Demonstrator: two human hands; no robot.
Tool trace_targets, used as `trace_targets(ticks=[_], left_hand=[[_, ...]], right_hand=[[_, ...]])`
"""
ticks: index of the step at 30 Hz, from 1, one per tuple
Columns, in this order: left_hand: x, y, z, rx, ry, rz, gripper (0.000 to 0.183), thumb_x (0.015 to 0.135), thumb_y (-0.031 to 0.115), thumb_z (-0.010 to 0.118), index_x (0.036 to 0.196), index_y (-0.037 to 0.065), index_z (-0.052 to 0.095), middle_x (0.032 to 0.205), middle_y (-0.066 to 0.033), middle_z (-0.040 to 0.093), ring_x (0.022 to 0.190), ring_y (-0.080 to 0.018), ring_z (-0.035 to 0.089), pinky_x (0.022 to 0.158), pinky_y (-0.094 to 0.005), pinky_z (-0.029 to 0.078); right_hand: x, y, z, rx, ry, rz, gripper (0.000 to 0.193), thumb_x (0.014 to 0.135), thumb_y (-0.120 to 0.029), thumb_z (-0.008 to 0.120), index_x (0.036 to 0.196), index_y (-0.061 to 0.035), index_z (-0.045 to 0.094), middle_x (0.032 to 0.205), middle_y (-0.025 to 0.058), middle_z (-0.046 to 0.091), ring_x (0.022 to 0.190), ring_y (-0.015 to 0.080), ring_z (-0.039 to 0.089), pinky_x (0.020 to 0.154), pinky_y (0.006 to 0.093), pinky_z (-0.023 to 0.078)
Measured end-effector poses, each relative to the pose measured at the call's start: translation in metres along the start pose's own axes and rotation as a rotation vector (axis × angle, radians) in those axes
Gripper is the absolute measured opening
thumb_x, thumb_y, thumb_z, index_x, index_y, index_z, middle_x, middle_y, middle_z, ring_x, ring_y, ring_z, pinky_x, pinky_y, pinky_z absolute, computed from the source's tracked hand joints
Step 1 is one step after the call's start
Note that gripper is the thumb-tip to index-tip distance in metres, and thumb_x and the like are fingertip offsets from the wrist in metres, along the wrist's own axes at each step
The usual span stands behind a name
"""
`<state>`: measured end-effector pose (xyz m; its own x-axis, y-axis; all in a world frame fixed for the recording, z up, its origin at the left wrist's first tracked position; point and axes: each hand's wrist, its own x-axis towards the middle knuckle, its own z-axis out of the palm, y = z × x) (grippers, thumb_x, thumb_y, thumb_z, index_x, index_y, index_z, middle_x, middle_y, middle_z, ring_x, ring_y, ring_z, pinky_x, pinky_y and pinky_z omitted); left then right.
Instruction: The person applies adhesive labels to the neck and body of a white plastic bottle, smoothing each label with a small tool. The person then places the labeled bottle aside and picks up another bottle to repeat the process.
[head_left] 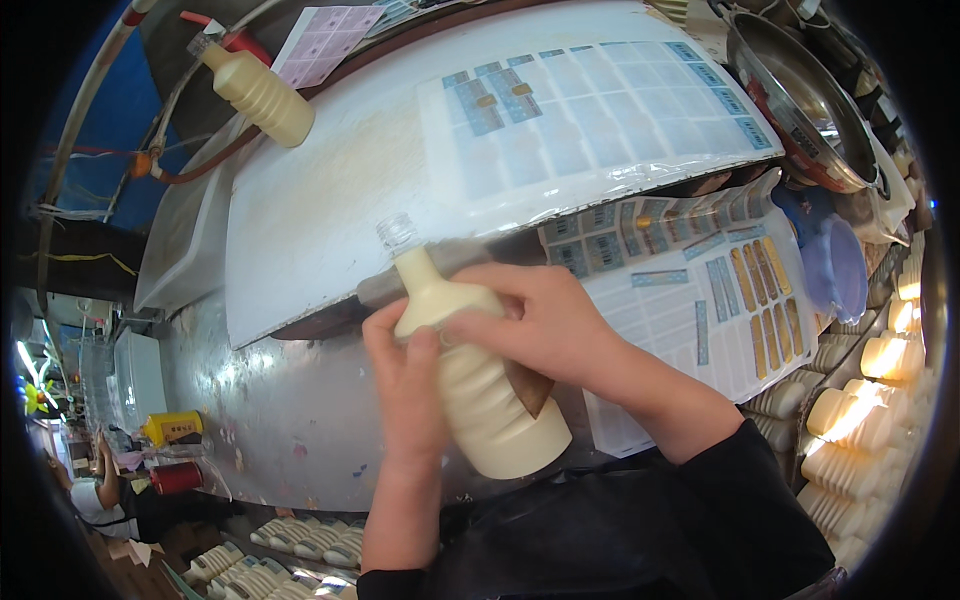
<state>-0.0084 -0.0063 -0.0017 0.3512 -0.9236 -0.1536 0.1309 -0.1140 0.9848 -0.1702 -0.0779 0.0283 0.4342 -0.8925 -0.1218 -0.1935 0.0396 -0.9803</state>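
A cream-coloured bottle [480,390] with a clear threaded neck leans in front of me, its base toward my body. My left hand [405,370] is closed on its left side, the thumb lying near the shoulder. From the right, my right hand [535,315] wraps over the shoulder, its thumb pressed to the front close to the left thumb. Something small and clear may lie under the thumbs, but I cannot make it out. On the bottle's lower right side shows a brown, pointed patch [530,388], partly hidden by my right hand.
Beyond the bottle stands a white-topped platform [340,190] with a blue-and-clear label sheet [600,115]. Another cream bottle [262,98] is at the far left. More label sheets [690,300] lie to the right, by a metal pan [805,95] and a purple basin [835,268]. Several bottles [850,430] fill the right edge.
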Motion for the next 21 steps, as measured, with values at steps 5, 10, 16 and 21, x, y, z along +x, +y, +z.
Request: trace_targets(ticks=[5,10,16,21], left_hand=[[0.000,-0.001,0.001,0.037,0.012,0.034,0.034,0.108,0.027,0.050,0.133,0.004,0.046,0.121,-0.0110,0.059,0.110,-0.0168,0.057,0.095,-0.0327,0.050],[0.005,0.003,-0.006,0.075,-0.033,0.010,0.035,0.111,0.032,0.044,0.132,0.004,0.045,0.120,-0.0103,0.059,0.110,-0.0150,0.057,0.096,-0.0314,0.049],[0.006,-0.002,-0.005,0.185,-0.014,0.060,0.032,0.112,0.032,0.043,0.128,0.004,0.046,0.118,-0.0095,0.058,0.107,-0.0136,0.055,0.095,-0.0310,0.048],[0.005,-0.002,-0.001,0.179,-0.007,0.069,0.031,0.111,0.032,0.045,0.126,0.004,0.046,0.116,-0.0086,0.057,0.104,-0.0127,0.053,0.093,-0.0302,0.047]], right_hand=[[0.004,0.007,-0.003,0.150,-0.059,0.059,0.044,0.086,-0.026,0.075,0.124,-0.0049,0.071,0.083,0.0027,0.069,0.076,0.0050,0.060,0.070,0.0245,0.050],[0.004,0.002,-0.003,-0.055,-0.017,-0.021,0.042,0.088,-0.033,0.072,0.117,-0.0031,0.073,0.086,0.0135,0.073,0.078,0.0183,0.070,0.071,0.0313,0.053],[0.008,-0.015,0.001,-0.414,-0.025,0.000,0.052,0.086,-0.048,0.069,0.113,-0.0033,0.074,0.090,0.0179,0.074,0.083,0.0310,0.073,0.076,0.0382,0.055],[0.007,-0.001,-0.003,-0.169,-0.045,0.001,0.049,0.086,-0.040,0.072,0.119,-0.0037,0.072,0.092,0.0142,0.075,0.083,0.0223,0.072,0.076,0.0330,0.055]])
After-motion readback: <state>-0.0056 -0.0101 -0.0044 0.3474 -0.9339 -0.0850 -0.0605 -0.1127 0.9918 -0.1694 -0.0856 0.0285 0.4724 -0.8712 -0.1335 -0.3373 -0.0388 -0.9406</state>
